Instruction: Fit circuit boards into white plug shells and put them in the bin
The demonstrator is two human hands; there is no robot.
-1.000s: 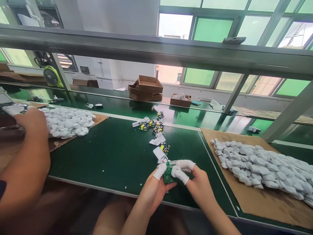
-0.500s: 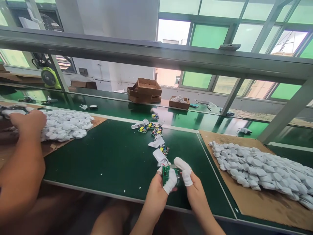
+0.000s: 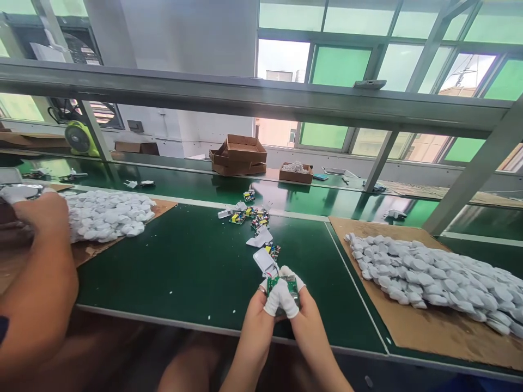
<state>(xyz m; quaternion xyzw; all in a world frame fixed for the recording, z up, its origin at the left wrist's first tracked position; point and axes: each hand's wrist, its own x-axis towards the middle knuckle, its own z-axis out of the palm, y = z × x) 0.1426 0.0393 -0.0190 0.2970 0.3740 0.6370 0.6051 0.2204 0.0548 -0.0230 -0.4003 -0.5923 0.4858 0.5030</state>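
Between my two hands is a green circuit board (image 3: 291, 283), its lower part hidden by my thumbs. My left hand (image 3: 263, 305), with white finger covers, is closed on the board's left side. My right hand (image 3: 300, 302), covered likewise, is closed on its right side, and the two thumbs meet over the front. Thin wires run from the board to a white plastic housing (image 3: 265, 262) just above my left fingers. Beyond it lie a loose white shell (image 3: 260, 238) and several small circuit boards (image 3: 259, 219) with yellow parts.
Piles of white plastic pieces (image 3: 433, 269) lie on cardboard (image 3: 402, 332) at the right and on the left (image 3: 108, 215). A co-worker's arm (image 3: 49, 261) reaches in at the left. Cardboard boxes (image 3: 245, 148) stand behind, under a metal beam (image 3: 229, 100).
My right hand has moved left and closed onto the board, its thumb now beside the left one. The view has shifted slightly. The co-worker's hand stays near the left pile.
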